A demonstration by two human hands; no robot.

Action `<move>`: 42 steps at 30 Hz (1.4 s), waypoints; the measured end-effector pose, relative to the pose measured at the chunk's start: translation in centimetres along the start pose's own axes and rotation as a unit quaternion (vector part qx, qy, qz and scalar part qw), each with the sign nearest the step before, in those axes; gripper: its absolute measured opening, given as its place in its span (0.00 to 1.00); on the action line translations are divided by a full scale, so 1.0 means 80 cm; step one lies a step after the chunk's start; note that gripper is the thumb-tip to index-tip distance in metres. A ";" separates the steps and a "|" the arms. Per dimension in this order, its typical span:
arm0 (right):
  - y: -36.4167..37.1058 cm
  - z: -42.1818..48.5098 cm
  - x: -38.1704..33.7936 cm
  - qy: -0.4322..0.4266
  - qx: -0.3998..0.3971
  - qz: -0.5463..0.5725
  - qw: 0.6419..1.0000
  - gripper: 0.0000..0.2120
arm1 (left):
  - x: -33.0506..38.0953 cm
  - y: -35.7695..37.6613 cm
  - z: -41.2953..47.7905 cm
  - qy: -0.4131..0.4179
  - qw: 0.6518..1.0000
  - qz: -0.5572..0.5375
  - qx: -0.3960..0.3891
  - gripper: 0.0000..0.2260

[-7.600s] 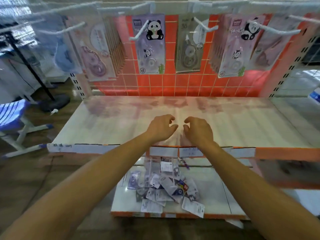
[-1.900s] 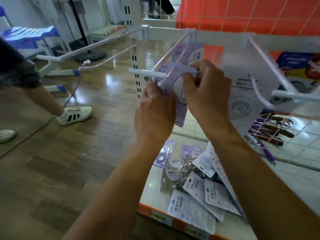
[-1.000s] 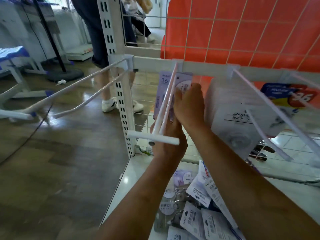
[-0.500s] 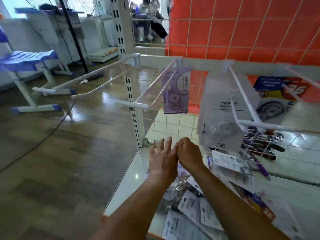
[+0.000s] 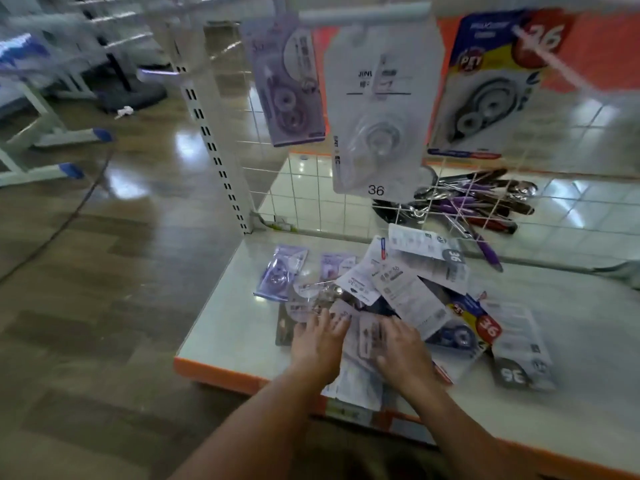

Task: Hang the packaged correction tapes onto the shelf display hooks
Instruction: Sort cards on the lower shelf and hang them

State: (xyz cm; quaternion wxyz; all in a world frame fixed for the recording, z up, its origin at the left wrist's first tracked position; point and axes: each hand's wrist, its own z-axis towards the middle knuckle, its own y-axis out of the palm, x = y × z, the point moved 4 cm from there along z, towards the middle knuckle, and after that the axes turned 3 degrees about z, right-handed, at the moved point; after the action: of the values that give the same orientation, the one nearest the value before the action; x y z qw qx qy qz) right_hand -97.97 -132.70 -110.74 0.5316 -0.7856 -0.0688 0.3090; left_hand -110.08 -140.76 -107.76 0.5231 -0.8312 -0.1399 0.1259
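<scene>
A loose pile of packaged correction tapes point(image 5: 398, 292) lies on the low white shelf point(image 5: 228, 334). My left hand point(image 5: 318, 337) rests flat on the pile's near left side, fingers spread. My right hand point(image 5: 398, 351) lies beside it on a white-backed pack point(image 5: 369, 336), fingers apart; no grip shows. Above, a purple pack point(image 5: 287, 88) hangs on a hook, with a clear-white pack point(image 5: 377, 109) and a blue, yellow and red pack point(image 5: 485, 88) hanging to its right.
A white slotted upright point(image 5: 211, 140) stands left of the shelf. A wire grid panel point(image 5: 311, 188) backs it, with purple-handled tools point(image 5: 478, 202) behind. The shelf has an orange front edge point(image 5: 221, 372). Wooden floor and a blue-footed stand point(image 5: 69, 168) lie to the left.
Both hands dropped from the hook, where they hung the purple pack, down onto the pile. The view tilted downward and closer to the shelf.
</scene>
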 end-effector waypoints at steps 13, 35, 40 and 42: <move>-0.037 -0.013 -0.007 -0.059 0.064 0.094 0.992 0.12 | 0.023 -0.009 0.012 -0.012 0.998 -0.062 0.000 0.30; -0.183 -0.028 -0.015 0.039 0.080 0.605 0.791 0.09 | 0.041 -0.126 -0.051 -0.019 0.810 -0.586 0.008 0.12; -0.195 -0.038 -0.043 0.014 0.052 0.621 0.782 0.09 | 0.021 -0.147 -0.080 -0.020 0.822 -0.569 0.009 0.08; -0.197 -0.041 -0.056 0.003 0.043 0.627 0.778 0.11 | 0.007 -0.154 -0.092 -0.019 0.832 -0.554 0.009 0.06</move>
State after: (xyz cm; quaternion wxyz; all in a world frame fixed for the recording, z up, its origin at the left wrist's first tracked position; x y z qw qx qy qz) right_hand -96.29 -130.58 -94.27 0.2536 -0.6319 0.4540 0.5747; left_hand -108.19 -141.57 -93.53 0.5101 -0.6070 -0.5857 -0.1681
